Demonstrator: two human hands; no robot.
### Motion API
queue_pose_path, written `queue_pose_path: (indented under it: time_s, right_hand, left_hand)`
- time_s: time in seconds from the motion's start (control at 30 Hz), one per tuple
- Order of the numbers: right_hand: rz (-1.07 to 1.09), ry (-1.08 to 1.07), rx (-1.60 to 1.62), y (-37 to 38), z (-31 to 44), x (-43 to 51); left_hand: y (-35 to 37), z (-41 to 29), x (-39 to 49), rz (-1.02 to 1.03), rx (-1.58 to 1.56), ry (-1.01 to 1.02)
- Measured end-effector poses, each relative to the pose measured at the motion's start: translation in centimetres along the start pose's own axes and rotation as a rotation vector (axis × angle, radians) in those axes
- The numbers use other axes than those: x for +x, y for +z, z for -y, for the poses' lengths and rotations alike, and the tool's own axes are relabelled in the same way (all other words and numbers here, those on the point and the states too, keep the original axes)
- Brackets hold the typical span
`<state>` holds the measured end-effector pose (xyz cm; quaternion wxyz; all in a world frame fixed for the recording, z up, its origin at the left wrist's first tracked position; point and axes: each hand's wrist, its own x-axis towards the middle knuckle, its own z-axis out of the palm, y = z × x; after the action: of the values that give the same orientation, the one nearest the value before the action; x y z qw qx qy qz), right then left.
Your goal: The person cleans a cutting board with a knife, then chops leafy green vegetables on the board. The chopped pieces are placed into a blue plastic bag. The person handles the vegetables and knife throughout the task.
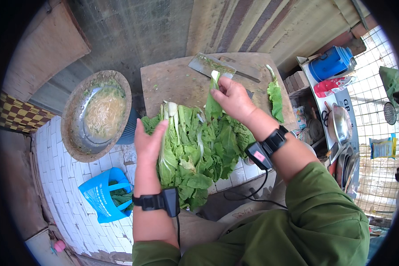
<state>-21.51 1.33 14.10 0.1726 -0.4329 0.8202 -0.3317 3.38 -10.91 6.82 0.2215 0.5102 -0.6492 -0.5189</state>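
My right hand (234, 96) pinches a single leafy green (213, 108) near its white stem end, above the right part of the pile. A thick heap of leafy greens (189, 159) lies with its pale stems toward the far side and its leaves hanging over the near edge of a worn wooden board (173, 79). Against the left side of that heap rests my left hand (149, 139), thumb apart from the fingers and touching the outer stems. A cleaver (202, 65) with green bits on its blade lies flat beyond my right hand. One loose leaf (275, 99) is at the board's right.
Left of the board, a grimy-rimmed tub (68, 133) holds cloudy liquid and pale shreds. A blue bag (99, 199) with greens inside stands on white tiles (63, 179). At right, a shelf carries a blue jug (331, 63), a red packet (332, 85) and a metal bowl (342, 124).
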Motion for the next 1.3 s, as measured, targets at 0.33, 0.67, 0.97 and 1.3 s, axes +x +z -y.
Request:
queue_pose_path:
  time_s: [0.33,0.67,0.97,1.3]
  right_hand:
    - [0.397,0.291,-0.256,4.6,-1.6,-6.0]
    - [0.255,0.149,-0.398,6.3,0.2,-3.6]
    - [0.195,0.182,-0.459,8.1,-3.7,0.3]
    - [0.515,0.054,-0.464,9.0,1.5,0.0]
  left_hand:
    - [2.9,1.6,0.3,0.21,0.398,-0.054]
    - [2.4,5.4,1.9,0.133,-0.159,-0.121]
    - [0.4,6.0,2.7,0.276,-0.492,-0.326]
    - [0.7,5.8,2.3,0.282,-0.5,-0.29]
